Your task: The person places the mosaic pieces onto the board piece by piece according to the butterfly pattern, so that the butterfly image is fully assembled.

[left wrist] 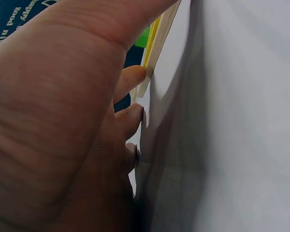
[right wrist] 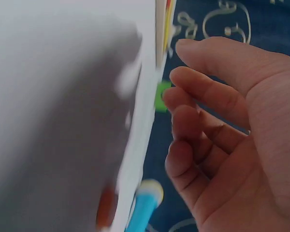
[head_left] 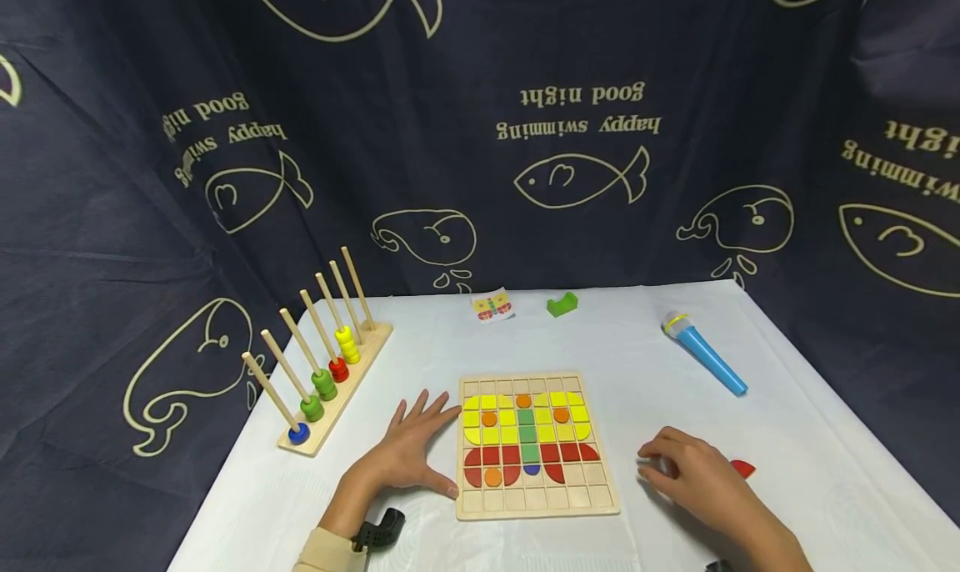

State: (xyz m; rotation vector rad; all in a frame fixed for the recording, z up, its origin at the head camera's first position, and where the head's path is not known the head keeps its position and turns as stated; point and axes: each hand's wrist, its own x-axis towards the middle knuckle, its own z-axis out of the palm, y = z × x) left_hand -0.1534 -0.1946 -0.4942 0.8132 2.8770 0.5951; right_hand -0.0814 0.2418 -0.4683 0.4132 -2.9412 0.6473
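A square wooden mosaic board (head_left: 537, 501) lies mid-table with a butterfly of yellow, red, green, orange and blue pieces in its grid. Bare cells show at the lower right of the pattern. My left hand (head_left: 408, 449) rests at its left side, fingers spread, with index finger and thumb at the edge. To the right of the board, my right hand (head_left: 693, 476) hovers over the table, its fingers loosely curled and nothing between them in the right wrist view. A red piece (head_left: 742, 469) lies beside that hand, partly hidden by it.
A wooden peg rack (head_left: 351, 384) with coloured rings stands at the left. Along the back lie a butterfly picture card (head_left: 492, 306) and a green block (head_left: 562, 304). A blue toy microphone (head_left: 708, 357) lies at the right. Dark printed cloth (head_left: 450, 138) hangs behind the table.
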